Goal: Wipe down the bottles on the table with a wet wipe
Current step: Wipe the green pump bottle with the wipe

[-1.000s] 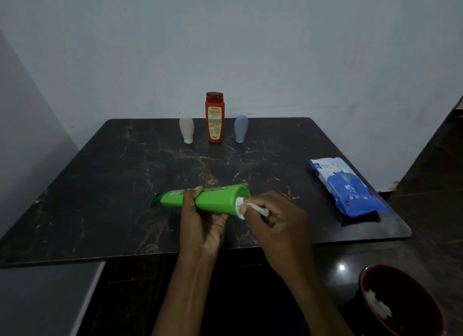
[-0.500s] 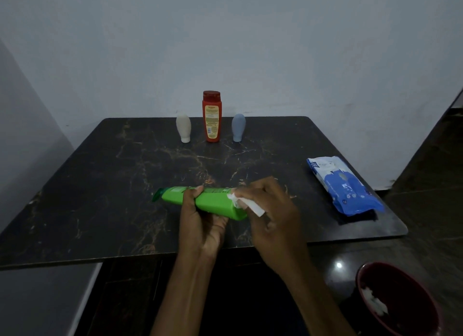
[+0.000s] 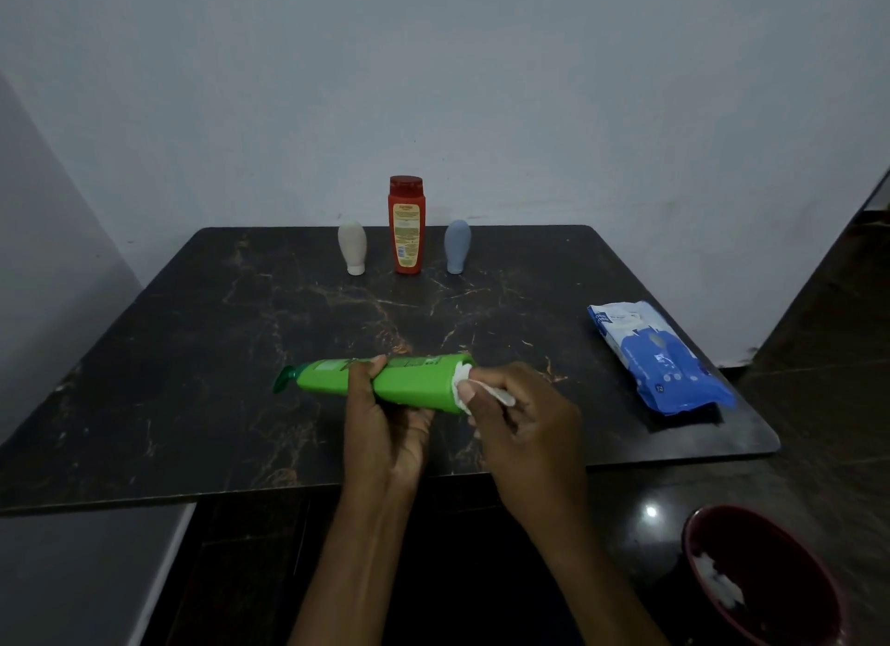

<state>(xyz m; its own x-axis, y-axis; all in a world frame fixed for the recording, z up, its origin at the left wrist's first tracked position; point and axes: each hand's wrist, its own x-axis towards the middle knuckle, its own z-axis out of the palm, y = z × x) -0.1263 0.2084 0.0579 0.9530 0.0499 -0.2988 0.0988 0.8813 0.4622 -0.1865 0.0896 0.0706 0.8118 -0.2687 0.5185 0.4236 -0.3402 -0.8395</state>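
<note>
My left hand (image 3: 385, 419) grips a green bottle (image 3: 414, 380) from below and holds it sideways over the near part of the dark marble table (image 3: 192, 356), cap pointing left. My right hand (image 3: 520, 419) pinches a white wet wipe (image 3: 464, 390) and presses it against the bottle's flat bottom end. At the back of the table stand a red bottle (image 3: 406, 226), a small beige bottle (image 3: 352, 246) to its left and a small blue-grey bottle (image 3: 457, 246) to its right.
A blue and white pack of wipes (image 3: 660, 356) lies near the table's right edge. A dark red bin (image 3: 761, 578) with crumpled white wipes inside stands on the floor at the lower right. A wall rises right behind the table.
My right hand moved the wipe from the top side of the bottle near its end back onto the flat bottom end. My left hand kept its hold on the bottle.
</note>
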